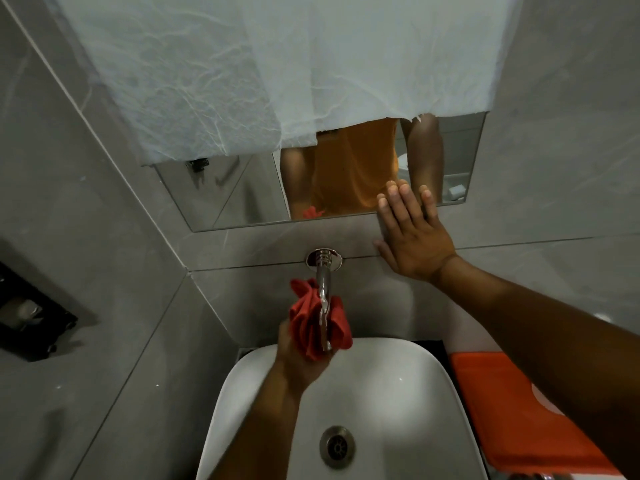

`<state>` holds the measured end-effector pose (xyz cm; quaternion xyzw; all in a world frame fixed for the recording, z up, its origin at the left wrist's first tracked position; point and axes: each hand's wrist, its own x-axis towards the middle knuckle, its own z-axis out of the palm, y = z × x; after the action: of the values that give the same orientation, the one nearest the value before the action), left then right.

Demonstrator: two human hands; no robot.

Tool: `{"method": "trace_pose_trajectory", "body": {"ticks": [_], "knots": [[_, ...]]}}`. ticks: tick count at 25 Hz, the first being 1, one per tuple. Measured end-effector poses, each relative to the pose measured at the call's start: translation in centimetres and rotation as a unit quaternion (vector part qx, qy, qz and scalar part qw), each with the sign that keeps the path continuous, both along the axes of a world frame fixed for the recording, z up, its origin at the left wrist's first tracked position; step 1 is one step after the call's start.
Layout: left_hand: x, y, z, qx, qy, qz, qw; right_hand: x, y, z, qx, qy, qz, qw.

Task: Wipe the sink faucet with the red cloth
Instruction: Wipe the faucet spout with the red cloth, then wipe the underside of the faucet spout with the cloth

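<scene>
Grey tiled walls [104,271] frame the scene, with a crinkled white sheet [242,71] hanging over most of a wall mirror [242,192]; the uncovered strip of glass reflects an orange top and two arms. Below, a white oval sink [398,393] sits against the wall, its metal drain [337,446] near the bottom edge of the view. An orange cloth or towel [512,410] lies just to the right of the basin, and a black wall fixture [31,313] hangs on the left wall.

The person's right hand [414,237] presses flat against the tile beside the mirror's lower edge, fingers [398,199] straight and slightly apart, tips overlapping the glass. The left hand [298,358] reaches up from the basin, fingers clamped on the red cloth [311,323], though the fingers themselves are mostly hidden behind it. The cloth is bunched around the chrome faucet [323,282], a spout that projects from a round wall plate above the sink, and covers the spout's outer half on both sides.
</scene>
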<state>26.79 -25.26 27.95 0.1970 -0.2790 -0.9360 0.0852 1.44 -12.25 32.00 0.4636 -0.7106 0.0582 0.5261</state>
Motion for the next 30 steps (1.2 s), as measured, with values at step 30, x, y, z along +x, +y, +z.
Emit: {"method": "trace_pose_trajectory", "body": {"ticks": [30], "knots": [[-13.8, 20.0, -4.0, -0.582, -0.180, -0.284, 0.740, 14.9, 23.4, -12.0, -0.489, -0.852, -0.030, 0.182]]}}
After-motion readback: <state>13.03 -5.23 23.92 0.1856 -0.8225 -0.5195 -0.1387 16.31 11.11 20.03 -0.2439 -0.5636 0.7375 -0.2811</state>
